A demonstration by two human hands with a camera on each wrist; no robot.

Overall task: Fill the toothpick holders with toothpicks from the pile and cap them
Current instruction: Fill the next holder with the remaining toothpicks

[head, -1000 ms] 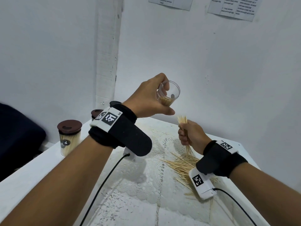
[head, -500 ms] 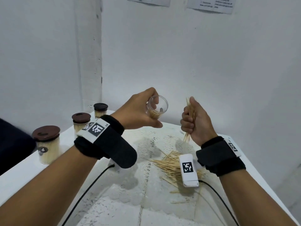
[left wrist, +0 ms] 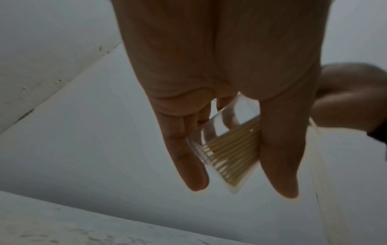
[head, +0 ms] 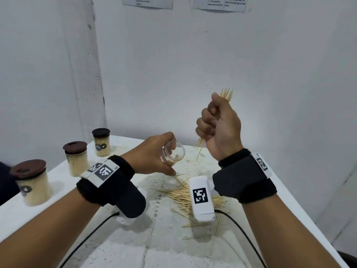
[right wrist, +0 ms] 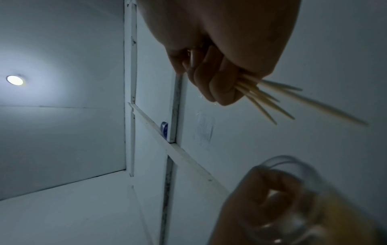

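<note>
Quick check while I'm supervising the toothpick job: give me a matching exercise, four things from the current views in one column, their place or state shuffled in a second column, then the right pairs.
Things:
1. clear holder
2. bundle of toothpicks
3. toothpick pile
4. three capped holders

Places or states:
A. lying loose on the white table
B. standing in a row along the table's left edge, full, brown lids on
C. tilted and uncapped in the left hand, a few toothpicks inside
D. clenched in the fist of the right hand, raised above the table

Pairs: 1-C, 2-D, 3-A, 4-B
</note>
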